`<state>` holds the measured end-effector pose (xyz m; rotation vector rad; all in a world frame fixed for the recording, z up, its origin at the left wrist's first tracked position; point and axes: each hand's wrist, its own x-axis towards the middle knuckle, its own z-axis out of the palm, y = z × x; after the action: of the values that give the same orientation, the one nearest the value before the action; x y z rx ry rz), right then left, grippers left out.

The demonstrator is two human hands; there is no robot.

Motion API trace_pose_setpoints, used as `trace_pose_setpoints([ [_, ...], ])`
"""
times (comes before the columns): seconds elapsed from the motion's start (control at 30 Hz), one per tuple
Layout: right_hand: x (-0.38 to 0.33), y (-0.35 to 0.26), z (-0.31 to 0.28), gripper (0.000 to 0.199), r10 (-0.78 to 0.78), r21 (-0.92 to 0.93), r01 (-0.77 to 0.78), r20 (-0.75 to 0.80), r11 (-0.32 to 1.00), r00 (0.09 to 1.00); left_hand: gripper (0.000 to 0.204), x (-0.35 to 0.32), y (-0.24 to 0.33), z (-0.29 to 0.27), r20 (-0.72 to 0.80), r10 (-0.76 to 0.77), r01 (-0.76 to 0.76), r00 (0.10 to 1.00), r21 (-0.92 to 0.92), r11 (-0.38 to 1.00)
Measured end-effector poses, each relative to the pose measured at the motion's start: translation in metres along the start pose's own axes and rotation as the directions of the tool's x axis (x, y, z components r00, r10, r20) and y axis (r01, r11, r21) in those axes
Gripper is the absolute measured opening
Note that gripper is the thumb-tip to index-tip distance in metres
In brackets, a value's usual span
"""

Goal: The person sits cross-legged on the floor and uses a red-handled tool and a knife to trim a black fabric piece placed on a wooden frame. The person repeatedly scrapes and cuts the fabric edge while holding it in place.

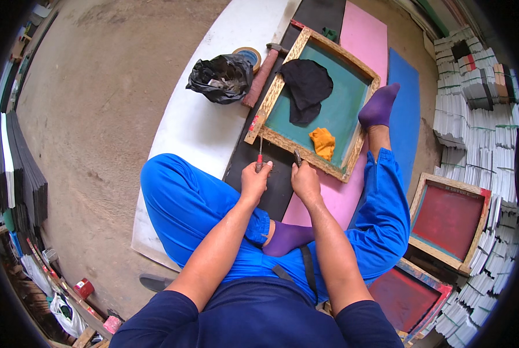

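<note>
A wooden screen-printing frame (278,95) with green mesh lies in front of me, its near edge just beyond my hands. My left hand (254,182) is closed around the red handle of a screwdriver (260,158), whose thin metal shaft reaches the frame's near left corner. Beside it, my right hand (306,181) grips a dark-handled tool (297,156) against the near rail; its kind is hard to make out. On the mesh rest a crumpled black cloth (307,87) and a small orange cloth (323,143). My foot in a purple sock (379,105) touches the frame's right side.
Left of the frame lie a hammer (263,77) with a wrapped handle, a black plastic bag (220,80) and a tape roll (249,54). White, black, pink (365,32) and blue boards cover the floor. Two red-mesh frames (449,220) and paper stacks (474,139) stand at right.
</note>
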<state>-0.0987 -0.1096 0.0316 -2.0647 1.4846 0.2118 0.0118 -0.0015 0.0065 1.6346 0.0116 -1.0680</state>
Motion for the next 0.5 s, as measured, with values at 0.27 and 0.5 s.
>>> trace_pose_setpoints([
  [0.27,-0.010,0.011,0.028,0.032,-0.019,0.095,0.037,-0.180,0.995,0.983,0.028,0.001,-0.004,-0.002,0.023,0.003,-0.003,1.000,0.001,1.000],
  [0.5,-0.044,0.004,0.010,0.030,-0.212,0.195,0.198,0.057,0.961,0.976,0.026,-0.003,0.001,-0.010,0.149,-0.086,0.107,0.985,-0.135,0.985],
])
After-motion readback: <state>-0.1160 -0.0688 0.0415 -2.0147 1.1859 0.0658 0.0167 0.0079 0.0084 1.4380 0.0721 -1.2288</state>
